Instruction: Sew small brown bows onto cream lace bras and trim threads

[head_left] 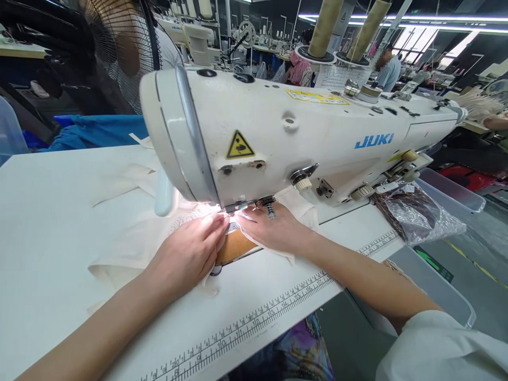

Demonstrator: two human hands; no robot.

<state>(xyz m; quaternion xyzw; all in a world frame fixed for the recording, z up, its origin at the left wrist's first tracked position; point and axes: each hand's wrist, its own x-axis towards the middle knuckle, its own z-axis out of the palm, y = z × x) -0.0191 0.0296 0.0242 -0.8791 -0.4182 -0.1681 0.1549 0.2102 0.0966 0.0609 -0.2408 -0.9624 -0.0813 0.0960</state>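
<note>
1. Nearest, patterned cloth (307,346) shows below the front edge of the desk (51,227), and a pale sleeve (444,344) covers the person's upper right arm.
2. A printed ruler strip (257,316) runs along that front edge.
3. The left hand (188,251) has its fingers close together, tips resting on pale fabric (127,248) just beside the lit needle area; I cannot tell whether it pinches the cloth.
4. The right hand (272,227) lies palm down over the fabric, its fingertips partly hidden by the machine's parts, so its grip cannot be told either.
5. Between the hands shows an orange-brown plate (236,247); the fabric spreads over the desk mostly to the left.
6. Above them stretches a white sewing machine (278,132) with blue JUKI lettering.
7. To the right, a clear plastic bag (432,217) with brown contents lies beside the machine.
8. Beyond stand a fan (125,47) at left, two thread cones (325,26), and a person in light blue (391,73).
</note>
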